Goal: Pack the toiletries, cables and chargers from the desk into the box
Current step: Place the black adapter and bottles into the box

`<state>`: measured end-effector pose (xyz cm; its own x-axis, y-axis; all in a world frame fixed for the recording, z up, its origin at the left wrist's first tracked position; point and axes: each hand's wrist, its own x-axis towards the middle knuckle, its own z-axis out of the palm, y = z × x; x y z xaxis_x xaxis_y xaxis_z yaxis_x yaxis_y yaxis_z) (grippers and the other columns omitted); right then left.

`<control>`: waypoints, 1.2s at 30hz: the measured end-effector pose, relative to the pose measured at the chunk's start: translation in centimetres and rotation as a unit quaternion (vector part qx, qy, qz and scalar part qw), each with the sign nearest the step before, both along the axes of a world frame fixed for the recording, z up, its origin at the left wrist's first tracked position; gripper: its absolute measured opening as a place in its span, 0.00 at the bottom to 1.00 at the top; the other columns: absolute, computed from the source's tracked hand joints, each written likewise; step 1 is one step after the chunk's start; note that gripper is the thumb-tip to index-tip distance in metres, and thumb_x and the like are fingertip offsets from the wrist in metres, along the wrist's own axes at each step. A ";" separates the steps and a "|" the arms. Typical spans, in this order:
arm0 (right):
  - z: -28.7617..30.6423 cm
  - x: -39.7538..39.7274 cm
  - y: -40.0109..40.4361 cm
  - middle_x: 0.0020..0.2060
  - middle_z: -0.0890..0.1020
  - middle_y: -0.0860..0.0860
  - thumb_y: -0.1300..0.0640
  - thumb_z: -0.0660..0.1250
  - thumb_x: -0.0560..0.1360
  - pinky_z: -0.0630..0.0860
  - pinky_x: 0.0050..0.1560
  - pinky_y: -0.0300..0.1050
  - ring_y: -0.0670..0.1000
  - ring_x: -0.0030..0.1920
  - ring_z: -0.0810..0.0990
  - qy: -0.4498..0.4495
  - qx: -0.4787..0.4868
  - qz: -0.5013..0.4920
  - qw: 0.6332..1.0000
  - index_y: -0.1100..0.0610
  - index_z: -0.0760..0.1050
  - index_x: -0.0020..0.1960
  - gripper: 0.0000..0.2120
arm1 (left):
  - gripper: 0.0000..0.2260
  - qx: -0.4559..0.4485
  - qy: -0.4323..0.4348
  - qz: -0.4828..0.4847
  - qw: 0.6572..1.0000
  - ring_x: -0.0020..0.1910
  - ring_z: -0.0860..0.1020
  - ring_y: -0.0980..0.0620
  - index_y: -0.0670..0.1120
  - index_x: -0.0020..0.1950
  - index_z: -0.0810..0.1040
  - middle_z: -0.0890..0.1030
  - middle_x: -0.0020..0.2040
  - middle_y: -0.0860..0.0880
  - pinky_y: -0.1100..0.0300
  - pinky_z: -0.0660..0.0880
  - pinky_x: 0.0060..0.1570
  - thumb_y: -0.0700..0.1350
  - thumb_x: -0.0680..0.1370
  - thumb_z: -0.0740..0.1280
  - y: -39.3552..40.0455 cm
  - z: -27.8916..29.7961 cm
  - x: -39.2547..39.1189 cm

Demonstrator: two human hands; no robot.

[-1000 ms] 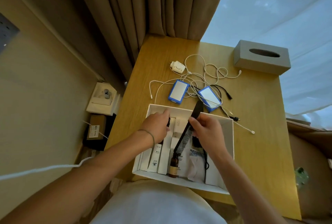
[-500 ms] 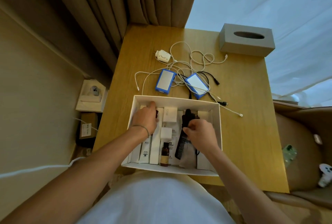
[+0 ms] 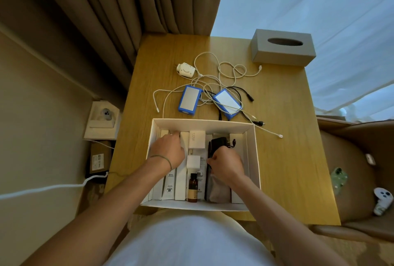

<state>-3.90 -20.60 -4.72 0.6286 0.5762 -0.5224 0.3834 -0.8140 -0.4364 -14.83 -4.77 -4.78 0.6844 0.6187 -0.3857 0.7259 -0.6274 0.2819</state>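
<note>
Head view | right hand (image 3: 226,164) fingers curled on black comb (image 3: 210,154) in box (image 3: 254,159) | left hand (image 3: 168,150) flat on packets, holding nothing | cables (image 3: 215,82) far on tabletop (image 3: 287,159): light, floppy, tangled; likely best gathered in a bunch

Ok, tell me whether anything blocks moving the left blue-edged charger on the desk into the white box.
Only the tangle: white cables loop over the blue-edged flat charger at its far right corner. The white cardboard box sits directly in front of it, wall low, top open.
</note>
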 end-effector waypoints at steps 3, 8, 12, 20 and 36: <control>0.5 0.1 0.1 0.31 0.81 0.49 0.53 0.67 0.80 0.82 0.39 0.48 0.48 0.34 0.81 0.000 0.018 0.007 1.000 0.53 0.80 0.36 0.14 | 0.11 0.004 0.009 -0.011 1.000 0.32 0.74 0.53 0.49 0.60 0.74 0.73 0.34 0.53 0.59 0.72 0.32 0.46 0.78 0.61 -0.1 0.4 -0.3; 2.8 1.1 1.2 0.32 0.83 0.47 0.55 0.64 0.79 0.82 0.38 0.46 0.46 0.33 0.81 -0.005 0.072 0.017 0.997 0.52 0.82 0.40 0.12 | 0.09 0.005 0.024 -0.035 0.999 0.39 0.79 0.51 0.49 0.57 0.74 0.81 0.43 0.50 0.54 0.80 0.42 0.49 0.79 0.61 -0.4 1.9 -0.4; 5.3 2.6 2.5 0.34 0.83 0.43 0.51 0.66 0.78 0.78 0.38 0.39 0.41 0.36 0.81 -0.015 0.141 0.010 0.990 0.49 0.84 0.45 0.08 | 0.09 0.020 -0.060 -0.022 0.998 0.39 0.78 0.52 0.53 0.57 0.78 0.83 0.43 0.52 0.58 0.77 0.39 0.51 0.80 0.63 -0.2 3.8 0.5; 7.7 7.8 6.3 0.31 0.84 0.46 0.57 0.67 0.78 0.82 0.40 0.46 0.44 0.33 0.82 -0.014 0.212 -0.057 0.976 0.51 0.85 0.43 0.09 | 0.05 -0.017 -0.195 0.012 0.981 0.34 0.77 0.59 0.54 0.50 0.80 0.80 0.36 0.56 0.57 0.78 0.34 0.48 0.79 0.64 3.2 7.6 5.2; 2.9 17.1 12.8 0.37 0.84 0.46 0.54 0.66 0.80 0.84 0.42 0.54 0.50 0.36 0.83 0.020 0.160 -0.084 0.983 0.52 0.83 0.52 0.07 | 0.30 0.109 -0.050 -0.074 0.990 0.71 0.67 0.45 0.51 0.73 0.68 0.71 0.72 0.47 0.51 0.73 0.63 0.35 0.73 0.69 16.1 0.6 18.6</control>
<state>13.24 -7.84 -1.85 0.7115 0.6052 -0.3571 0.2338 -0.6831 -0.6919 3.73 11.36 -4.15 0.8018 0.5699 -0.1797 0.5969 -0.7782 0.1951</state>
